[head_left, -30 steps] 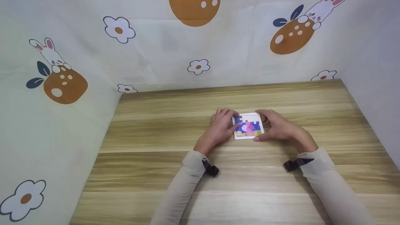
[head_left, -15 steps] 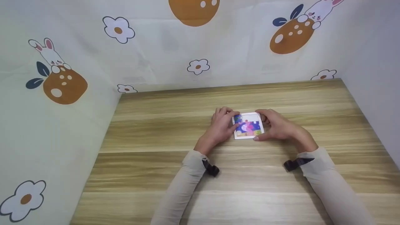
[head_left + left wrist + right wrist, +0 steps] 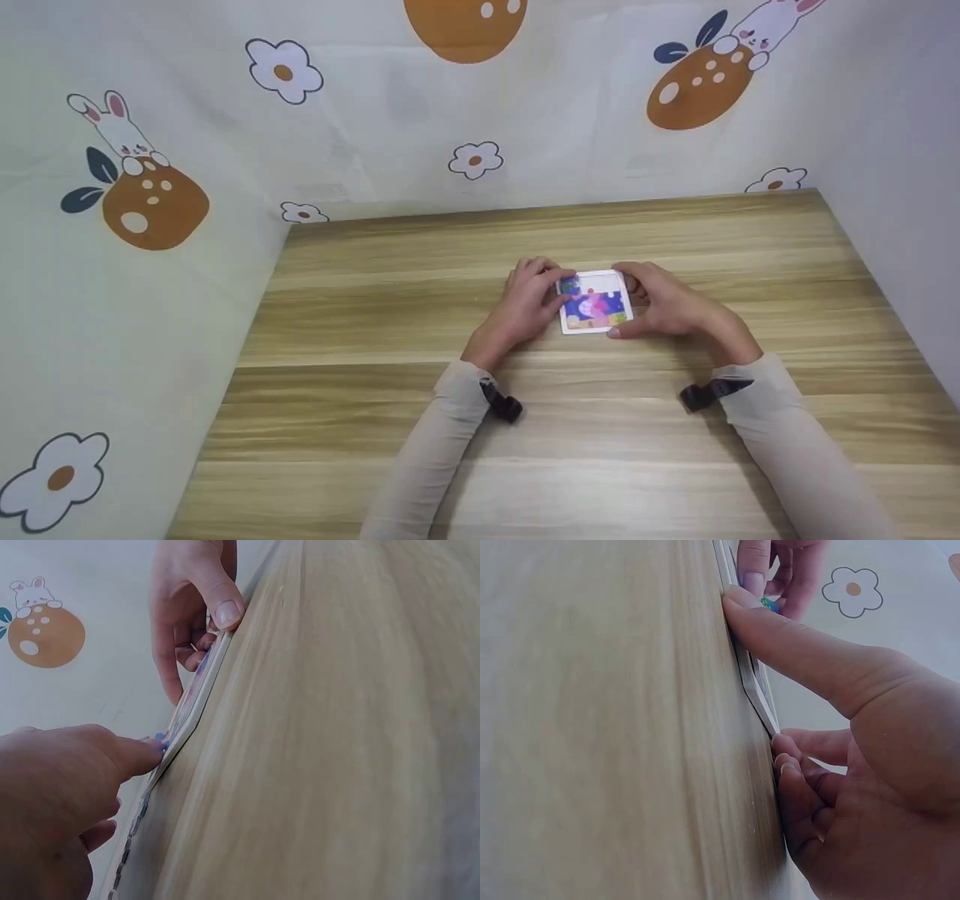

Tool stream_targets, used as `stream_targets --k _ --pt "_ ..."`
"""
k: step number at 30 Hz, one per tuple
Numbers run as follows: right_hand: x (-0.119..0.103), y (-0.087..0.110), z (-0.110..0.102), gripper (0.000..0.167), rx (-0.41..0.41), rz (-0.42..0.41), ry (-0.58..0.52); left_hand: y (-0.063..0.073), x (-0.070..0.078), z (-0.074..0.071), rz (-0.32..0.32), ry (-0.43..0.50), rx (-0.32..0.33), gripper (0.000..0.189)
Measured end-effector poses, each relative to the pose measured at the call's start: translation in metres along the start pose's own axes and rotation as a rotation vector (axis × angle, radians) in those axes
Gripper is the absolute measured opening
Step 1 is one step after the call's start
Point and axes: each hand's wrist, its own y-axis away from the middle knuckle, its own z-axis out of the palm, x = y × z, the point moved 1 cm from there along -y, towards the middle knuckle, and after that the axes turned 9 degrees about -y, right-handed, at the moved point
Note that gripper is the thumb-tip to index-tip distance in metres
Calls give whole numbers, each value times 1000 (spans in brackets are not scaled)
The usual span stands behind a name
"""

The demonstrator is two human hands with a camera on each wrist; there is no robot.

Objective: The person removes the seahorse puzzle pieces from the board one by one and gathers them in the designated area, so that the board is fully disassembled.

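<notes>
A small square jigsaw puzzle (image 3: 595, 310) with a white frame lies on the wooden table. Its lower part shows a pink figure on blue, while white backing shows at the upper right. My right hand (image 3: 667, 301) grips the frame's right side, thumb at the near corner and index finger at the far corner. From the left, my left hand (image 3: 527, 300) pinches a blue-green puzzle piece (image 3: 570, 286) between thumb and index finger at the frame's upper left. That piece's edge also shows beyond my right thumb in the right wrist view. My left palm hides part of the table.
Under my left hand, a row of jagged-edged pieces (image 3: 124, 855) lies along the table in the left wrist view. Behind the table (image 3: 420, 315) hangs a pale cloth (image 3: 390, 112) printed with rabbits and flowers. A plain pale wall (image 3: 892, 150) borders the right.
My left hand and wrist have shifted very slightly to the left, and the pinched piece has tilted a little. My right hand stays at the frame's right side.
</notes>
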Motion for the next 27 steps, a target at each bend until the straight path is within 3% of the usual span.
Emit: stream_targets --k 9,17,22,27 --pt "0 1 -1 103 10 -9 26 1 -4 -2 59 3 71 40" --pt "1 0 0 104 5 11 15 9 -13 -9 42 60 160 39" --pt "0 -1 1 88 -2 -17 -21 14 -24 -14 53 105 237 36" --pt "-1 -3 1 72 -6 -72 -45 20 -35 -21 26 123 247 36"
